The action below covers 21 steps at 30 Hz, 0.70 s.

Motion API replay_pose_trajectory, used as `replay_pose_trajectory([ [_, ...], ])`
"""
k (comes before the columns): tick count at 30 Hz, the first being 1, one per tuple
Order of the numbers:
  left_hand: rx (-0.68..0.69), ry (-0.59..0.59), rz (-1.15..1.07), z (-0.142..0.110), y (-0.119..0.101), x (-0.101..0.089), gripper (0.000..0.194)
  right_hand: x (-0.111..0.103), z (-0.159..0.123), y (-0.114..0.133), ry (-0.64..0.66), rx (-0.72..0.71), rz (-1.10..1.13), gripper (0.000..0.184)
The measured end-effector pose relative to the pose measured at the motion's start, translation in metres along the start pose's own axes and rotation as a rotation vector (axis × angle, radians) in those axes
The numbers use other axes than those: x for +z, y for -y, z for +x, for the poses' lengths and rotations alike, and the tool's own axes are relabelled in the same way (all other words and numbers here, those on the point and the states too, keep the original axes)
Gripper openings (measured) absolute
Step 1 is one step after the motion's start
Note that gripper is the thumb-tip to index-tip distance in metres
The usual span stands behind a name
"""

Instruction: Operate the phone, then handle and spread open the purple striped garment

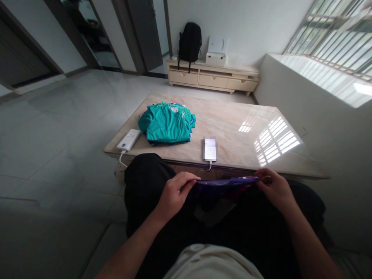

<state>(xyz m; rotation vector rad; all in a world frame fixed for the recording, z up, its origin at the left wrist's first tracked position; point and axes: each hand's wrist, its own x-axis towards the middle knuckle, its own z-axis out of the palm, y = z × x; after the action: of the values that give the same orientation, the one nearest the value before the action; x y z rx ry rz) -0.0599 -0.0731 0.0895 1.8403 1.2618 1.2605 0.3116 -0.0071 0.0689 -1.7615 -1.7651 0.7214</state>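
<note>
The left hand (174,193) and the right hand (274,188) are each pinching one end of a purple garment (226,182), fingers pressed together on the cloth, and are holding it stretched flat over the lap, just short of the near edge of the table (232,116). The cloth is looking thin, soft and light: it is sagging a little between the two grips and bunching below them, so it is likely to slip and fold unless it is being held by a seam or corner at each end, as the fingers are doing now. Beyond the left grip a stack of folded teal shirts (168,124) is lying on the table with a white power bank (129,139) beside it; between the grips and further out a phone (209,148) is lying, its screen blurred. No brand, label or writing is showing clearly enough to read anywhere.
</note>
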Motion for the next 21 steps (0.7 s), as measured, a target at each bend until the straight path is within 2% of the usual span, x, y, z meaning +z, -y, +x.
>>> replay_pose_trajectory([
  [3, -0.14, -0.045, -0.028, 0.004, 0.0, -0.001, 0.021, -0.002, -0.003, 0.011, 0.095, 0.082, 0.196, 0.03],
  [7, -0.241, -0.082, -0.082, 0.009, 0.008, 0.0, 0.023, -0.006, -0.007, 0.029, 0.228, 0.089, 0.526, 0.032],
  [10, -0.272, -0.126, -0.116, 0.014, 0.016, 0.002, 0.025, -0.01, -0.006, 0.033, 0.273, 0.117, 0.604, 0.038],
  [15, -0.272, -0.167, -0.126, 0.021, 0.023, -0.002, 0.024, -0.014, 0.0, 0.023, 0.389, 0.092, 0.652, 0.047],
  [17, -0.223, -0.124, -0.109, 0.024, 0.024, -0.008, 0.021, -0.015, 0.002, 0.019, 0.361, 0.075, 0.641, 0.043],
  [21, -0.008, 0.078, -0.056, 0.027, 0.024, -0.026, 0.022, -0.013, 0.0, 0.019, 0.16, 0.026, 0.519, 0.036],
])
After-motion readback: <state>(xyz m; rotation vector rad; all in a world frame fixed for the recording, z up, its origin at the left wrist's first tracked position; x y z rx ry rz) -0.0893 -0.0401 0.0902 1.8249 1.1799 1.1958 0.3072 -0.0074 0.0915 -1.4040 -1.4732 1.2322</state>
